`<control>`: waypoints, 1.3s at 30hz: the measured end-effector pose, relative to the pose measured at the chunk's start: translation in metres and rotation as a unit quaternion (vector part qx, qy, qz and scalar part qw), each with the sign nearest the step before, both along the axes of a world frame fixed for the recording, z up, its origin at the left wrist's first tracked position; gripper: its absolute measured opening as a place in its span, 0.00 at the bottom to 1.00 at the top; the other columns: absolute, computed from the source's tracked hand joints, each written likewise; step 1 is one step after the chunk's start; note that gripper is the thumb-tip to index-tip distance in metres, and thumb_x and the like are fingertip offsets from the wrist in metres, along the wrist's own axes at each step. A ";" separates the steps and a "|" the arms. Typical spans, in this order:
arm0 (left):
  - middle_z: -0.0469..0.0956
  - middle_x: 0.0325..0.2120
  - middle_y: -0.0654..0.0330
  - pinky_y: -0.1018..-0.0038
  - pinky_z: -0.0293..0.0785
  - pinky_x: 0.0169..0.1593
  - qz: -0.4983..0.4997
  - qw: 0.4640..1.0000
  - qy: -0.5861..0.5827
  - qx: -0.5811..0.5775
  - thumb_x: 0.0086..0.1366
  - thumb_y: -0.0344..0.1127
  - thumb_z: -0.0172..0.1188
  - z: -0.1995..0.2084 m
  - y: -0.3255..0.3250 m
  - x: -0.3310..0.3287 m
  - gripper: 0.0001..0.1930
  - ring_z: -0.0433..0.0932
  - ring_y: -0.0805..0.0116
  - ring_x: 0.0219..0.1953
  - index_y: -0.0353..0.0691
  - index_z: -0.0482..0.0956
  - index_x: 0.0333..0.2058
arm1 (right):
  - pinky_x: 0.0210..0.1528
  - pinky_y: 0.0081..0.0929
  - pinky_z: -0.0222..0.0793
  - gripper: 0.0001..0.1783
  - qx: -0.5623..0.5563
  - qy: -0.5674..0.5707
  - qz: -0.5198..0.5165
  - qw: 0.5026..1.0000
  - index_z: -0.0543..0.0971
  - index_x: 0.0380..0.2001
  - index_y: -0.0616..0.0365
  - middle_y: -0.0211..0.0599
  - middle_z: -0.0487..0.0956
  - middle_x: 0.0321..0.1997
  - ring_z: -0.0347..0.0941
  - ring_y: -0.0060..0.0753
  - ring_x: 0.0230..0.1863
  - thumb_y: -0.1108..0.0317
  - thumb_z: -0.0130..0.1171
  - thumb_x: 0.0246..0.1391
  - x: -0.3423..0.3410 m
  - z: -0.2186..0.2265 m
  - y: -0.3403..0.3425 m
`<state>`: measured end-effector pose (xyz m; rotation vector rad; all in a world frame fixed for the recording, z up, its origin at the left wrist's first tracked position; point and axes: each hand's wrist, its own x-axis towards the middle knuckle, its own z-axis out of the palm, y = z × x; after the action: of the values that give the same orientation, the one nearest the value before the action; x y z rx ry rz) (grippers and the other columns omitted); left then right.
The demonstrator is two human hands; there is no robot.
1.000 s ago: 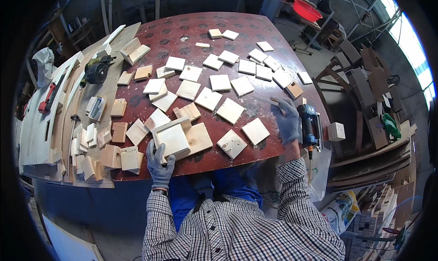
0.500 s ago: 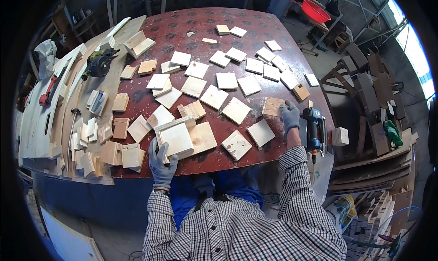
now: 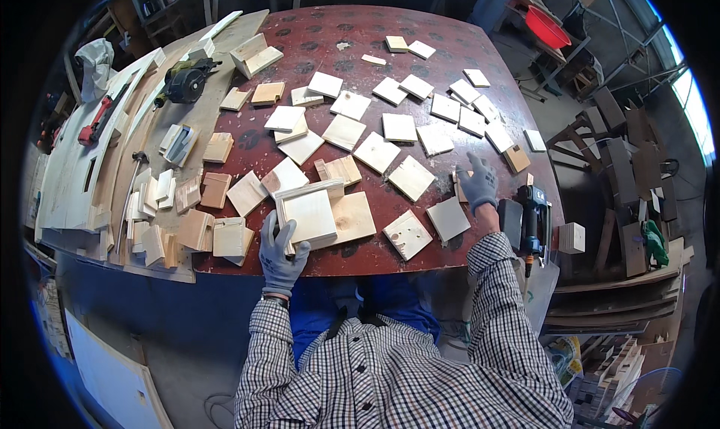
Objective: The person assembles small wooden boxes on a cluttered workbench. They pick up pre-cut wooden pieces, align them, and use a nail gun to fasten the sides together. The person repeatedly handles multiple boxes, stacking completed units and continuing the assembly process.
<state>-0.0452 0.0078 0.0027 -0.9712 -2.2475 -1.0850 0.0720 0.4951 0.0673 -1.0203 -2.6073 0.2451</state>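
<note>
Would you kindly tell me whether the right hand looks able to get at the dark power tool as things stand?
Probably yes: the power tool lies just right of the right hand, and nothing appears to cover it.

Right hand [image 3: 480,186] hid much of a wood piece [image 3: 458,190]; checked shirt [image 3: 397,384] was cut off at the lower edge.

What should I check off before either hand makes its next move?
1. Left hand on the stacked wood: ok, at its near left corner.
2. Right hand gripping the brown wooden piece beside it: cannot tell; the hand partly covers it.
3. Both hands gloved: ok.
4. Blue-and-black tool apart from the right hand: ok, lying to its right.
5. Space between hands free of loose pieces: not ok, pale wooden squares lie there.
</note>
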 end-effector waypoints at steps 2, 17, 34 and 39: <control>0.67 0.66 0.38 0.45 0.74 0.64 0.002 1.000 0.002 -0.003 0.72 0.58 0.63 0.003 0.000 0.001 0.31 0.70 0.34 0.66 0.53 0.68 0.66 | 0.66 0.48 0.70 0.27 -0.027 0.020 0.107 0.994 0.82 0.61 0.49 0.49 0.81 0.61 0.76 0.57 0.63 0.52 0.67 0.61 -0.026 0.005 -0.015; 0.69 0.64 0.38 0.44 0.74 0.64 0.011 1.000 0.003 -0.010 0.72 0.60 0.62 0.002 -0.004 0.002 0.31 0.71 0.33 0.64 0.51 0.69 0.64 | 0.65 0.49 0.71 0.33 0.002 -0.135 0.127 0.983 0.80 0.61 0.49 0.48 0.80 0.63 0.76 0.54 0.63 0.39 0.63 0.61 -0.114 0.028 -0.062; 0.69 0.65 0.37 0.44 0.75 0.64 0.014 1.000 0.004 -0.010 0.72 0.60 0.61 -0.002 -0.008 0.001 0.30 0.72 0.33 0.65 0.51 0.70 0.64 | 0.69 0.39 0.70 0.51 -0.459 0.072 0.246 0.851 0.65 0.73 0.66 0.57 0.75 0.67 0.75 0.52 0.66 0.43 0.70 0.56 -0.162 0.020 -0.062; 0.69 0.64 0.36 0.44 0.76 0.62 0.011 1.000 0.002 -0.004 0.72 0.61 0.62 0.000 -0.001 0.001 0.30 0.72 0.32 0.64 0.52 0.70 0.64 | 0.68 0.50 0.74 0.37 -0.747 0.350 0.231 0.515 0.70 0.67 0.68 0.57 0.79 0.60 0.80 0.52 0.60 0.47 0.55 0.68 -0.126 0.028 -0.012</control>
<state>-0.0441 0.0070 0.0026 -0.9482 -2.2550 -1.0646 -0.0543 0.4832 0.0950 -0.1931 -1.2647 2.6078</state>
